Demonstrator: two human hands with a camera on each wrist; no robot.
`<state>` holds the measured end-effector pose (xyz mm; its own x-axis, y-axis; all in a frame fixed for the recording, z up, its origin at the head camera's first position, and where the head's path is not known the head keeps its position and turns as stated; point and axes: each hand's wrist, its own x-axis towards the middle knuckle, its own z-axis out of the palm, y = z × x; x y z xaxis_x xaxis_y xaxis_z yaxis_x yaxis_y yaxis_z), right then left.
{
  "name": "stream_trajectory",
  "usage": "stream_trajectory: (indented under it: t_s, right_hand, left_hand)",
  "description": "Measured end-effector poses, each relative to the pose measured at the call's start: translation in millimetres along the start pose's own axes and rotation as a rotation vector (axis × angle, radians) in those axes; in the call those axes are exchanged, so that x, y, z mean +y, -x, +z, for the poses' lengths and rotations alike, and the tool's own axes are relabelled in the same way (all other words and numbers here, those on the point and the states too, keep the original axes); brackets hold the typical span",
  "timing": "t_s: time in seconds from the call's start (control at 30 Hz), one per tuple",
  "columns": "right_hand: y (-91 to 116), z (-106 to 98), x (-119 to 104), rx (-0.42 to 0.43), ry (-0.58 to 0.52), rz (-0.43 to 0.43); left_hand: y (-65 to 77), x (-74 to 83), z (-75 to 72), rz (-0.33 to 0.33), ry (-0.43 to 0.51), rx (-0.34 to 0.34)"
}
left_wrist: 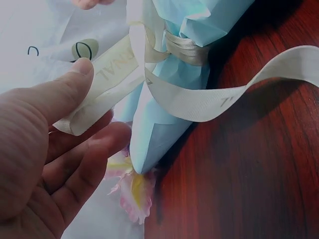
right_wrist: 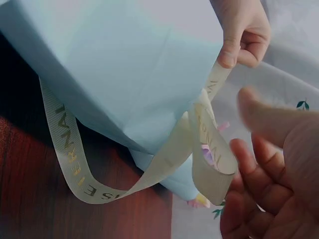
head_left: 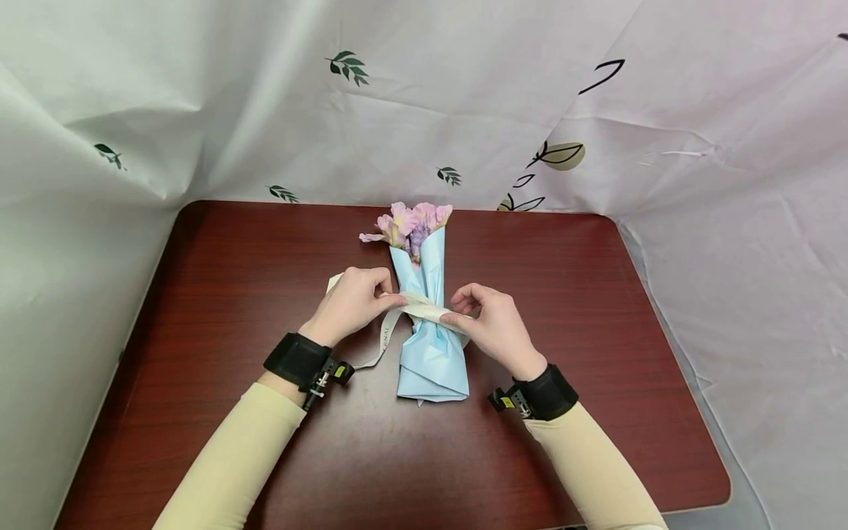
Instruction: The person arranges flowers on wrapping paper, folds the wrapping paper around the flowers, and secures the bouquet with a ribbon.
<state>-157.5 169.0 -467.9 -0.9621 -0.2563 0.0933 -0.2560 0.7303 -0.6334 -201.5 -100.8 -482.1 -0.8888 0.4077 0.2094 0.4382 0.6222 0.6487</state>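
A bouquet of pink and purple flowers [head_left: 407, 221], wrapped in light blue paper [head_left: 433, 368], lies on the table. Cream ribbon [left_wrist: 199, 102] with printed lettering is wound round its gathered middle, and one tail trails to the left. My left hand [head_left: 354, 298] pinches a ribbon loop [left_wrist: 102, 84] between thumb and fingers, at the bouquet's left side. On the opposite side is my right hand [head_left: 493, 320], its thumb raised apart from its loosely bent fingers. Another ribbon loop [right_wrist: 217, 174] stands right by those fingertips in the right wrist view.
The dark red wooden table [head_left: 576, 294] has rounded corners. A pale curtain [head_left: 265, 96] with leaf prints hangs behind it and along both sides. Black wrist straps [head_left: 298, 361] with small cameras sit on both wrists.
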Motion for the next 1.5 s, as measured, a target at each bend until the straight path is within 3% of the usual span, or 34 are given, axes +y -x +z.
stream_trajectory:
  t_s: [0.27, 0.57, 0.77, 0.97, 1.2, 1.5]
  right_hand:
    - [4.4, -8.1, 4.7, -0.114, 0.201, -0.058]
    - [8.5, -14.3, 8.6, -0.126, 0.271, -0.089]
    - [12.6, -9.4, 13.9, -0.102, 0.318, -0.198]
    - [10.7, -9.6, 17.4, -0.02, 0.249, -0.312]
    - [2.1, -22.5, 11.0, 0.104, 0.142, -0.355]
    - [-0.8, -30.9, 9.9, 0.089, 0.177, -0.331]
  left_hand:
    - [0.2, -2.1, 1.7, 0.005, 0.001, 0.0]
    - [1.0, -2.4, 1.9, -0.021, 0.008, -0.011]
    - [1.1, -2.6, 3.5, -0.032, 0.01, -0.012]
    - [1.3, -3.1, 3.3, -0.03, -0.01, -0.005]
    - [2.4, -3.6, 0.0, -0.045, -0.031, 0.043]
    - [5.1, -3.1, -0.9, -0.084, -0.013, 0.083]
